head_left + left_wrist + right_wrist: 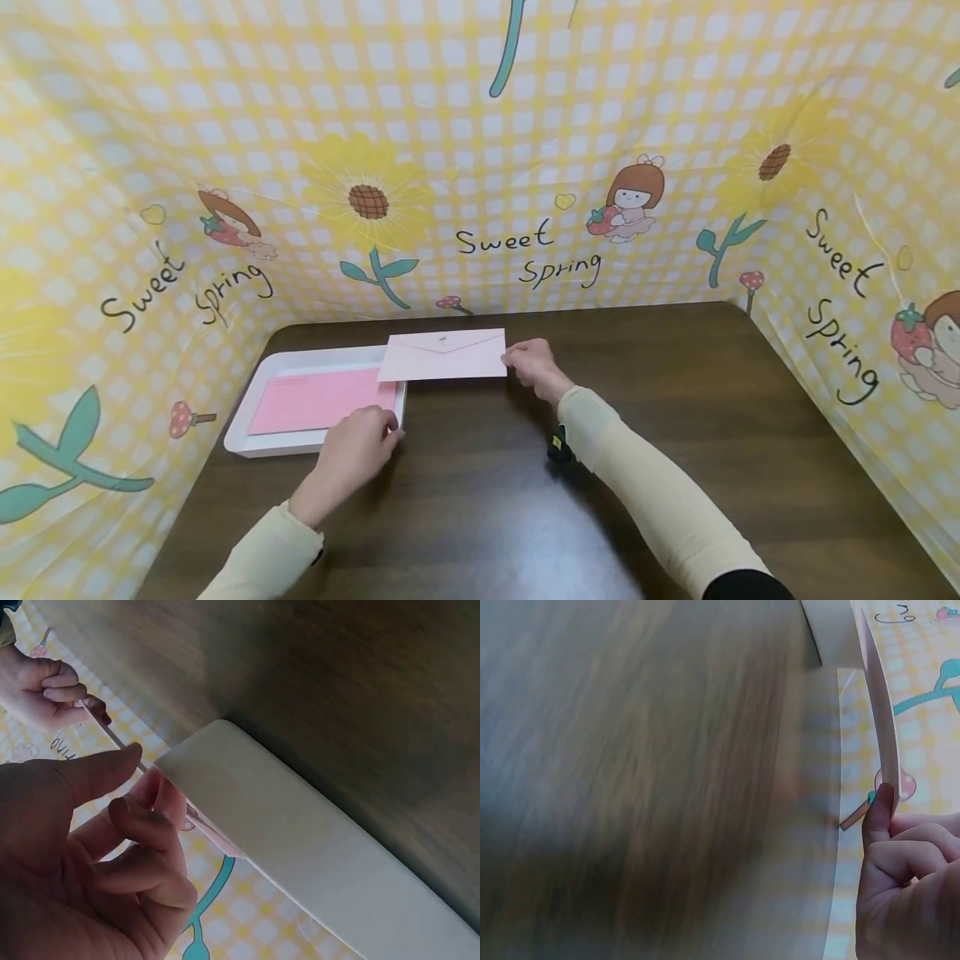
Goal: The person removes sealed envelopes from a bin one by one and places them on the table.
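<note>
A pale pink envelope with a pointed flap is held by its right edge, pinched between the thumb and fingers of my right hand. Its left end overlaps the right side of a white tray. A deeper pink envelope-like sheet lies flat in that tray. My left hand is at the tray's front right corner, fingers loosely bent and thumb apart from them. In the left wrist view, the left fingertips are right at the tray rim, partly hidden behind it.
The dark wooden table carries the tray at its left back. A yellow checked cloth printed with flowers, figures and lettering rises around the back and both sides. A black wrist device sits under the right cuff.
</note>
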`<act>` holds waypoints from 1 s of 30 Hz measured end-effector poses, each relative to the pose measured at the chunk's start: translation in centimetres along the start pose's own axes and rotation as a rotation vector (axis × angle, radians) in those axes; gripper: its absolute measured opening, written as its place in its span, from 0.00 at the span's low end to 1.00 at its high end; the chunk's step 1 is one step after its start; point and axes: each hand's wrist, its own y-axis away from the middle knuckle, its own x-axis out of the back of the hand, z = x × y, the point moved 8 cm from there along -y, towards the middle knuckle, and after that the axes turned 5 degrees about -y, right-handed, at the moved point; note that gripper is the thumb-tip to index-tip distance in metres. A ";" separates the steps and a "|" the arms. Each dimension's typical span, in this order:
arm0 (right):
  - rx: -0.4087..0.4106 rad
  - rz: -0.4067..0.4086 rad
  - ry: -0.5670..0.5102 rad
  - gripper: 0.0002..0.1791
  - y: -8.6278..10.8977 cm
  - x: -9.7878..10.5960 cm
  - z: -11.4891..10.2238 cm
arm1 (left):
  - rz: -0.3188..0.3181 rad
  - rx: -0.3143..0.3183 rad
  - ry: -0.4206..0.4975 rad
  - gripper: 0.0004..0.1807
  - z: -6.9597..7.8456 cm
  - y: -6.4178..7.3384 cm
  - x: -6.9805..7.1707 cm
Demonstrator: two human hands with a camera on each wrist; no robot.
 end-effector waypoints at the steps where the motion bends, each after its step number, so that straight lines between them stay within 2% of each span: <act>1: -0.002 0.004 0.007 0.08 0.0 0.2 0.0 | 0.008 0.002 -0.005 0.06 0.0 0.0 0.0; 8: -0.007 0.034 0.049 0.09 -0.3 1.4 0.3 | 0.030 0.019 -0.027 0.06 -0.1 0.0 -0.2; 16: 0.004 0.039 0.065 0.06 -0.8 2.6 0.5 | 0.046 0.023 -0.026 0.06 0.0 -0.1 -0.1; 30: -0.019 0.051 0.089 0.10 -1.7 4.0 0.8 | 0.040 0.030 -0.020 0.07 0.2 -0.4 -0.3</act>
